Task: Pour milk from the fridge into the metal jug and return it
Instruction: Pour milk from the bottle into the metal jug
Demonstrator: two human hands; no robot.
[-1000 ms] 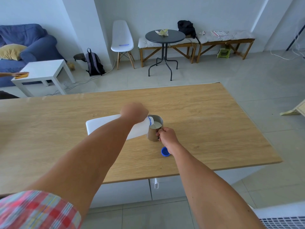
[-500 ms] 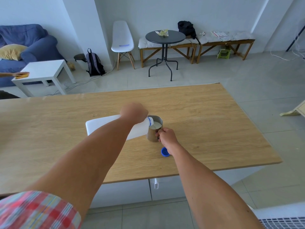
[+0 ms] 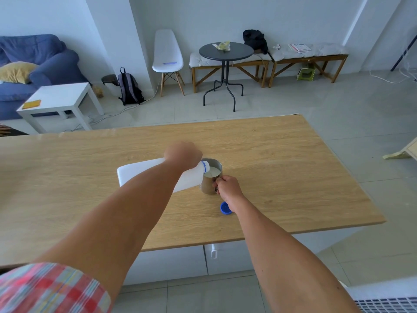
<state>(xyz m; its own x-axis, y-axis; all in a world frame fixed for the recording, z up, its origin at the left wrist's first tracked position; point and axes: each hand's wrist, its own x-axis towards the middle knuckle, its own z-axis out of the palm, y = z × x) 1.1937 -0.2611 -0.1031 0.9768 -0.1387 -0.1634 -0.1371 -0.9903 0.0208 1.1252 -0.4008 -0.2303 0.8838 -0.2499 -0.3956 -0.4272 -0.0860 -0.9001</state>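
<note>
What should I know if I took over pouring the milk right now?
Left hand grips the milk bottle, tipped with its mouth over the metal jug.
Right hand holds the jug's handle; the jug stands on the wooden table.
The blue cap lies on the table by the right wrist.
Done: milk is in the jug.
Left: finish pouring, cap the bottle, return it to the fridge.

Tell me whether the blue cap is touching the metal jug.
Apart. The head view shows the blue cap lying on the wooden table, nearer the person than the metal jug, with bare wood between them.
</note>
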